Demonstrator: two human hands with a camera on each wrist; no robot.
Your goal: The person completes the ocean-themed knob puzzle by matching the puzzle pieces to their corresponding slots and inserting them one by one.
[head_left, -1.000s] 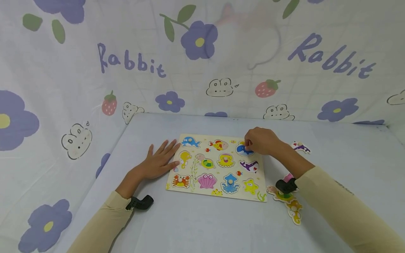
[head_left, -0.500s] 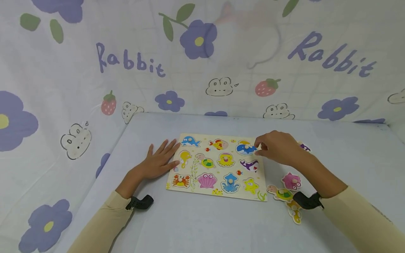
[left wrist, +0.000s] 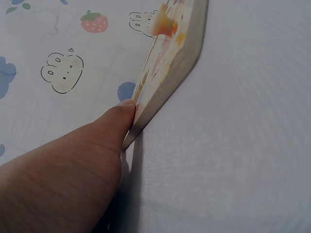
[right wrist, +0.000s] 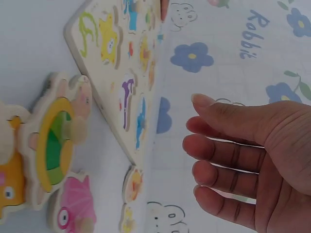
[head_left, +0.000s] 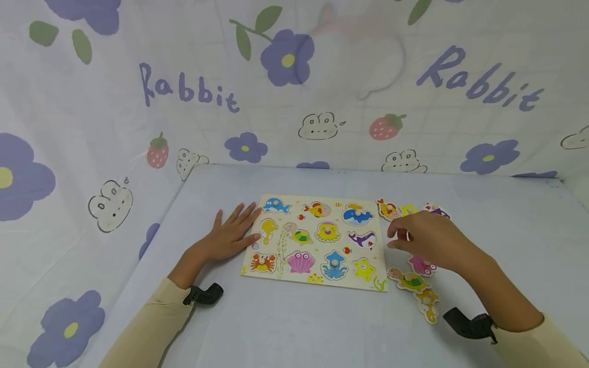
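A wooden peg puzzle board (head_left: 296, 200) with sea-animal pictures lies on the table. My left hand (head_left: 227, 237) rests at its left edge, fingers spread; the left wrist view shows the thumb (left wrist: 119, 119) touching the board's side. The blue whale piece (head_left: 357, 216) lies in the upper right of the board. Just right of the board hovers my right hand (head_left: 425, 240), its fingers loosely curled with nothing between them. Beyond it are a fish piece (head_left: 388, 209) and a yellow piece (head_left: 408, 209); nearer are a pink shell piece (head_left: 421, 265) and a turtle piece (head_left: 409, 281).
A purple piece (head_left: 434, 208) lies partly hidden behind the right hand. Below the turtle piece is a yellow seahorse piece (head_left: 429, 313). A crab piece (head_left: 263, 262) and squid piece (head_left: 335, 266) with knobs sit in the board. A printed curtain (head_left: 276, 102) hangs behind.
My right hand has let go of the whale piece, leaving it on the board, and moved right and towards me. The fish and yellow pieces have come into view. My left hand has stayed put.
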